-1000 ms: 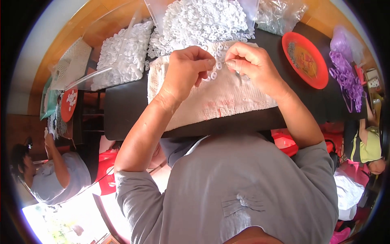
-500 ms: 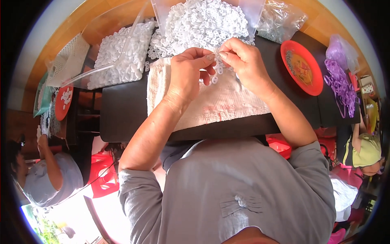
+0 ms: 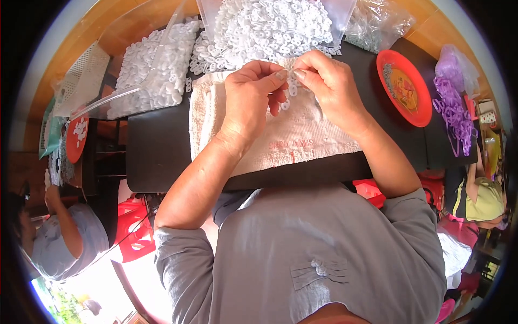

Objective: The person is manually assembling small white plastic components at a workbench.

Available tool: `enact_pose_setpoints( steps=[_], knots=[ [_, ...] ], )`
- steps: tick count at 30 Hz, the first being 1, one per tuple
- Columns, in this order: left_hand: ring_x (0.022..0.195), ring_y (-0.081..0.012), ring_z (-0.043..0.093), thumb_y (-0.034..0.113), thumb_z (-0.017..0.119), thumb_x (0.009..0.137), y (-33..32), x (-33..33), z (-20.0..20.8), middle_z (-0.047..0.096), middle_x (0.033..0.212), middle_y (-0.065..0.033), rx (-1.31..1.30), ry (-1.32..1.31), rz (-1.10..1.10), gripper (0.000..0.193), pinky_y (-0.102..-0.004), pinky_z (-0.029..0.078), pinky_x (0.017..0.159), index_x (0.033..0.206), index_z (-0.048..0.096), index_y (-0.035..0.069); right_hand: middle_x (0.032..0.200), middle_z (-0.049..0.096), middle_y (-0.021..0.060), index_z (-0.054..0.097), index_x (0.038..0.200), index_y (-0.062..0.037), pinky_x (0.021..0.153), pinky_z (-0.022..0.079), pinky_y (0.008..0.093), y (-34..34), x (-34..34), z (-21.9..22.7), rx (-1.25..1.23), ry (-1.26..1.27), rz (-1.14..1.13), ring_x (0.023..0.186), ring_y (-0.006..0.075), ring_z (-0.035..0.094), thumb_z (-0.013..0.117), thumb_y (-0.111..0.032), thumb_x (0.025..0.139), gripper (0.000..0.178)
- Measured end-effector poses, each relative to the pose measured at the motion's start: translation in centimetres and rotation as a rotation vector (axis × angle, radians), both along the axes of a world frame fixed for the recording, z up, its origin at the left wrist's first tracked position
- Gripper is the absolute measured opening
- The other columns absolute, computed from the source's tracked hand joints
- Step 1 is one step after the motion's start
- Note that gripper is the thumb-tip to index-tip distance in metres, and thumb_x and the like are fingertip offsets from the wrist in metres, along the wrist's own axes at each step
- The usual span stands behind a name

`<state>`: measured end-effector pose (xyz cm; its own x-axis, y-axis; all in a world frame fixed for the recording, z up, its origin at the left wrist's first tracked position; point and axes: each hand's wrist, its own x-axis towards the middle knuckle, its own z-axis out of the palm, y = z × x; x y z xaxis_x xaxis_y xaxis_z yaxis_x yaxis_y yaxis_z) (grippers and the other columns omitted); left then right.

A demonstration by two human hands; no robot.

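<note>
My left hand point(image 3: 250, 100) and my right hand point(image 3: 334, 92) meet fingertip to fingertip over a folded beige cloth point(image 3: 270, 154). Each pinches with thumb and forefinger; what lies between the tips is too small to make out. Just below the fingertips, a few small white oval plastic pieces with holes point(image 3: 292, 89) show against the cloth. Beyond the hands, a large heap of the same pieces point(image 3: 272, 27) fills a clear plastic tub and spills onto the dark table point(image 3: 156, 154).
Left of the tub, a clear container holds more white pieces point(image 3: 154, 70). To the right are a clear bag point(image 3: 380, 24) of small grey bits, a red oval plate point(image 3: 423, 100), and purple ribbon point(image 3: 456, 116). Other people sit at the far left point(image 3: 70, 237) and far right point(image 3: 483, 200).
The view has shifted slightly, so the cloth and left container sit further left. Both hands keep their fingertip pinch, with the right fingers moved only a little.
</note>
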<state>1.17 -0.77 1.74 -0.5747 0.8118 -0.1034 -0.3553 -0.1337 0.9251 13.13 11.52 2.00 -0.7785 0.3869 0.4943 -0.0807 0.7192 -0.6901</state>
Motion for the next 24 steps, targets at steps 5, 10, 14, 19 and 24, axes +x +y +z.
enact_pose_setpoints(
  steps=[5,10,14,19,24],
  knots=[
    [0.052,-0.0102,0.055,0.004,0.063,0.09,0.0,0.37,0.14,0.062,0.072,-0.0066,-0.043,0.02,-0.001,0.008,-0.0228,0.04,0.041,0.091,0.061,-0.003,0.075,0.059,0.0041,0.056,0.091,0.0009,0.061,0.043,0.0253,0.18,-0.01,-0.24,0.048,0.004,0.005,0.066,0.0103,0.052,0.059,0.001,0.09,0.004],
    [0.052,-0.0093,0.054,0.004,0.063,0.09,-0.11,0.41,0.02,0.062,0.071,-0.006,-0.03,0.031,0.006,0.008,-0.0222,0.039,0.041,0.091,0.06,-0.003,0.075,0.06,0.0061,0.056,0.091,0.0011,0.062,0.045,0.0267,-0.01,-0.01,-0.18,0.091,0.025,0.001,0.067,0.0134,0.055,0.061,0.001,0.09,0.005],
    [0.052,-0.0091,0.054,0.005,0.063,0.09,-0.09,0.45,0.0,0.062,0.071,-0.0059,-0.008,0.02,0.015,0.008,-0.0221,0.039,0.041,0.091,0.061,-0.003,0.076,0.061,0.007,0.056,0.09,0.0013,0.062,0.045,0.0273,0.09,0.01,-0.19,0.104,0.034,0.006,0.067,0.0143,0.055,0.061,0.001,0.089,0.005],
    [0.052,-0.0087,0.054,0.004,0.063,0.09,-0.07,0.44,-0.02,0.062,0.071,-0.0059,-0.014,0.036,0.026,0.008,-0.0219,0.039,0.041,0.091,0.061,-0.004,0.076,0.061,0.0068,0.056,0.09,0.0012,0.062,0.045,0.0273,0.05,-0.03,-0.24,0.094,0.038,0.012,0.067,0.0142,0.055,0.061,0.001,0.09,0.005],
    [0.052,-0.0088,0.054,0.003,0.062,0.09,-0.09,0.57,0.08,0.062,0.071,-0.006,-0.019,0.041,0.038,0.008,-0.0219,0.039,0.041,0.092,0.06,-0.004,0.076,0.061,0.0066,0.056,0.09,0.0007,0.062,0.045,0.027,0.06,-0.05,-0.48,0.049,0.07,0.001,0.067,0.0142,0.055,0.061,0.0,0.09,0.005]
  ],
)
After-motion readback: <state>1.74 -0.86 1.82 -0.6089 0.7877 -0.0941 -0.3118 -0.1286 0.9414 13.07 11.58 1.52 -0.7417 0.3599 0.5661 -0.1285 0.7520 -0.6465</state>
